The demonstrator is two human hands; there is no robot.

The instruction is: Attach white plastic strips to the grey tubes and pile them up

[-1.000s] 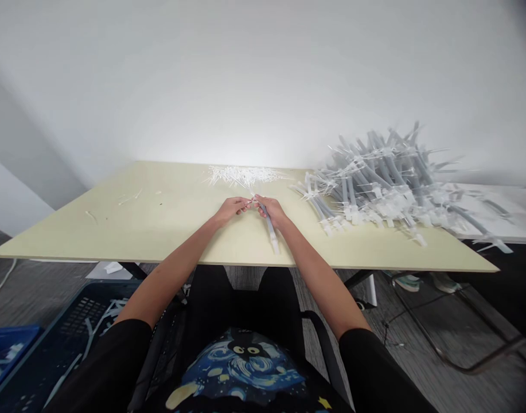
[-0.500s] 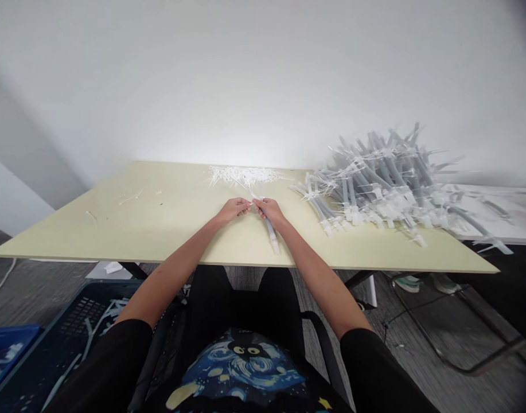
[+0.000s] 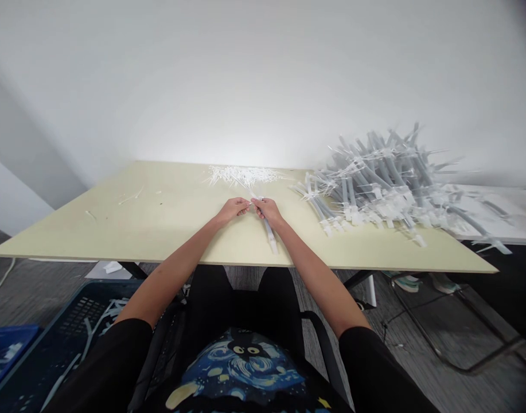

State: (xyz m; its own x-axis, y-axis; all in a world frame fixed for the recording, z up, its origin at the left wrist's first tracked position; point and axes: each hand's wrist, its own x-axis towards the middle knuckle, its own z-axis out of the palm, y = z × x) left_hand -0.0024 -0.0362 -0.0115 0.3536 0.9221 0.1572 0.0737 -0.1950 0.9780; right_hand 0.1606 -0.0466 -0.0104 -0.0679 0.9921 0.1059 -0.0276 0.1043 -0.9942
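My right hand [image 3: 267, 211] is closed around a grey flexible tube [image 3: 269, 230] with a pale plastic connector at its near end. The tube slants from my fingers toward the table's front edge, and thin pale strips stick out beyond its far end. Close beside it, my left hand [image 3: 237, 210] is pinched, its fingertips meeting the right thumb and fingers. What lies in that pinch is too small to make out. Just behind both hands is a heap of thin white cable ties [image 3: 241, 174].
A big pile of grey tubes [image 3: 387, 166] with white ends and ties covers the table's right side. A few loose ties [image 3: 131, 197] lie on the left of the pale yellow table [image 3: 159, 241]. Below left stand a dark crate [image 3: 80, 292] and a blue bin [image 3: 19, 335] holding parts.
Both hands stay almost in place at the tube, with only a slight shift of the fingers. The near end of the tube has moved a little to the left.
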